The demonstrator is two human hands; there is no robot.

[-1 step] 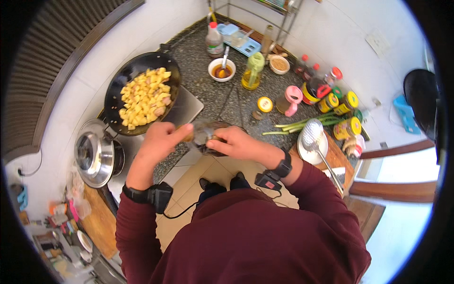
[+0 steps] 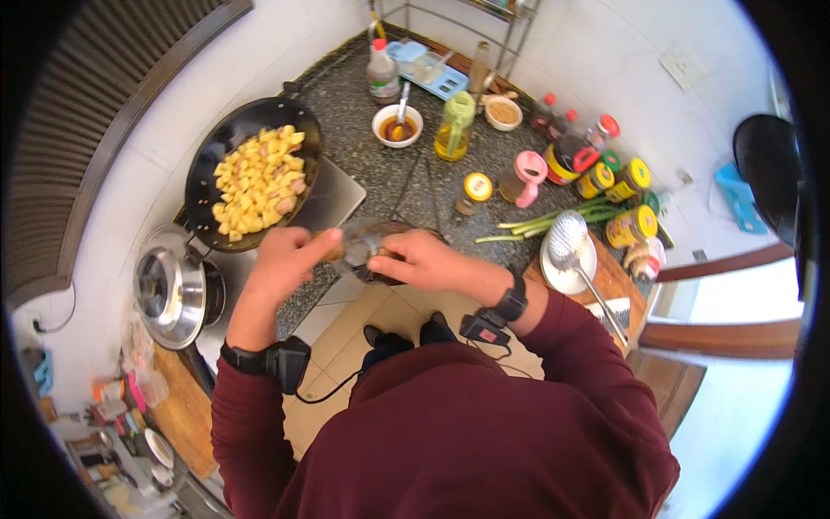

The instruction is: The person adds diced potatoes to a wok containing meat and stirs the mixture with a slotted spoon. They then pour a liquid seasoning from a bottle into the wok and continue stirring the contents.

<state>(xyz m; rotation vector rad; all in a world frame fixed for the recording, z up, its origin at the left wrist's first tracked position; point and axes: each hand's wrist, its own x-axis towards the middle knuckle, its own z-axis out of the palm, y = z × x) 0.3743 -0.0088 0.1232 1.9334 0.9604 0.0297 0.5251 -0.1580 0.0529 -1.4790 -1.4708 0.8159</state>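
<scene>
My left hand (image 2: pixel 285 264) and my right hand (image 2: pixel 419 258) are closed on the two sides of a dark, see-through object (image 2: pixel 359 246). Both thumbs point inward over it. Brownish bits show at the fingertips; blur and the fingers hide what kind of thing it is. It is held just in front of the counter's near edge, above the floor. To its upper left, a black wok (image 2: pixel 197 186) contains diced yellow potatoes (image 2: pixel 255 182) with some pinkish pieces.
Left stands a steel pot with a glass lid (image 2: pixel 160 285). Behind are a sauce bowl with a spoon (image 2: pixel 411 138), an oil bottle (image 2: pixel 453 130) and a small jar (image 2: pixel 474 192). Right lie green onions (image 2: pixel 540 227), a skimmer (image 2: pixel 568 238) on a white plate, and several yellow-lidded jars (image 2: pixel 631 227).
The whole view has shifted slightly, with the counter items lower left now. Both hands keep their hold on the dark see-through object, with only slight movement.
</scene>
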